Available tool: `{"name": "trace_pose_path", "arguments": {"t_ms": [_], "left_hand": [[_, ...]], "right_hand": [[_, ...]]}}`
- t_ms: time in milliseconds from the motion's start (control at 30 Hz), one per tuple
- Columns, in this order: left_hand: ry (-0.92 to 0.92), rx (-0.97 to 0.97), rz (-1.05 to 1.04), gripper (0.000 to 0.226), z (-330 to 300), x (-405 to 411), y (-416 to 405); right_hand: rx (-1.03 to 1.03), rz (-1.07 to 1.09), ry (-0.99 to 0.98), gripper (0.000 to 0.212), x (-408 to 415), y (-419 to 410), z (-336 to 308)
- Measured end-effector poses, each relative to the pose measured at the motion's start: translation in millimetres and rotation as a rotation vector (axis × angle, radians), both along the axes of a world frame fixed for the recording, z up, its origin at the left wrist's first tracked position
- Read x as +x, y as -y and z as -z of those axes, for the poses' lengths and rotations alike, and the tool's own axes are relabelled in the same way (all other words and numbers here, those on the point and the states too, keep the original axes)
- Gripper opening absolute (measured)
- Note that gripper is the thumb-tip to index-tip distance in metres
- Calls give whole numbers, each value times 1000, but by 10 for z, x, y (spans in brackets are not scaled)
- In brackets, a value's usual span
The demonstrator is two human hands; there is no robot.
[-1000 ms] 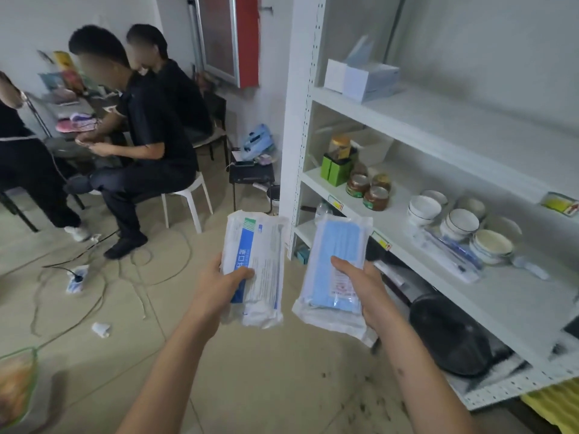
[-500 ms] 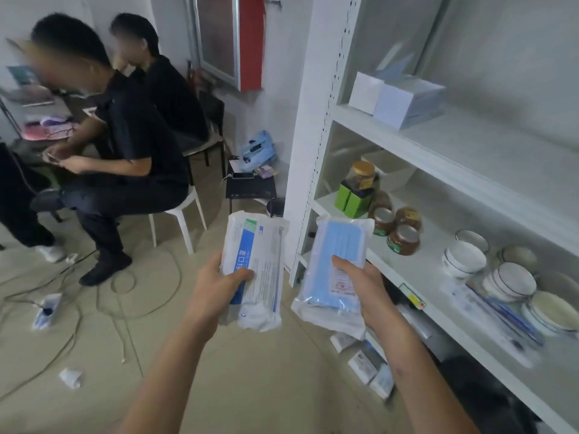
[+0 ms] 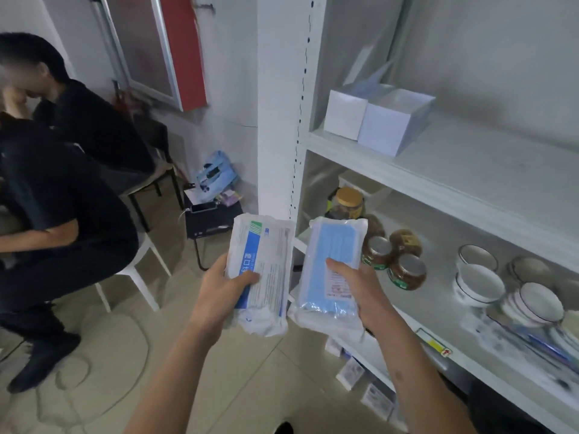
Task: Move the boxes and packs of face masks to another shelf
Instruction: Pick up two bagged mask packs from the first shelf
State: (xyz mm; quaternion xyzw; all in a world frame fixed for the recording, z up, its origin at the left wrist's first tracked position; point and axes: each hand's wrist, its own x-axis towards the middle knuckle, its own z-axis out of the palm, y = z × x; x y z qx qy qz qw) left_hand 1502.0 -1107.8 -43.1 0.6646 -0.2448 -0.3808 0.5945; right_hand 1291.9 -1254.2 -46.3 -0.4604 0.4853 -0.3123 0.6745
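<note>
left hand [image 3: 219, 296]: yours, lower centre of frame, fingers and thumb wrapped round the white pack with the blue stripe [image 3: 261, 277], thumb across its front
right hand [image 3: 360, 289]: yours, just right of centre, grasping the clear pack of blue masks [image 3: 330, 270], thumb on the front, fingers behind it and hidden
packs: both upright and in the air in front of the white shelf post [image 3: 279, 104], side by side, edges near each other; can't tell if they touch
mask boxes [image 3: 379, 120]: two white boxes on the upper shelf [image 3: 470, 170], upper right of centre, pressed together; the left one has its flap up
middle shelf [image 3: 438, 296]: right of your right hand; a gold-lid jar [image 3: 347, 202] at the back partly behind the blue pack, three brown jars with metal lids [image 3: 394, 255] beside it, white bowls [image 3: 501, 283] further right, blurred long packets at the right edge
lower shelf: small white cartons [image 3: 360, 380] under your right forearm, print too blurred to read
floor [image 3: 156, 371]: tiled, loose cables lower left
left of frame: two people in dark clothes seated, one on a white stool [image 3: 138, 274]; black folding stand [image 3: 213, 220] with a blue bag [image 3: 216, 173] behind it near the wall
</note>
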Motion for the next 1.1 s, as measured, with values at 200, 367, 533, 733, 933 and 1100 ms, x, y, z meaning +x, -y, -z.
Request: {"name": "trace_pose_path", "arguments": {"t_ms": [200,367,533,733,933,1100], "left_hand": [[-2,7,56,31,-73,601,811],[-5,-11,114,33,-114,972,1285],[-33,-4,222,36,-146,1219,1735],[-62,-13,433,32,-238,1472,2104],[-30,-20,591,33,-427,1510,2418],[-47,-33,788,34,-544,1344,2552]], "right_hand": [[5,14,18,35,563,660,-45],[23,41,5,36,803,997,-89],[14,130,-45,41,942,1184,-123],[-5,140,-151,50,641,1022,-547],[-129,379,-259,52,-160,775,-1347],[-259,619,-369,59,-395,1254,-1726]]}}
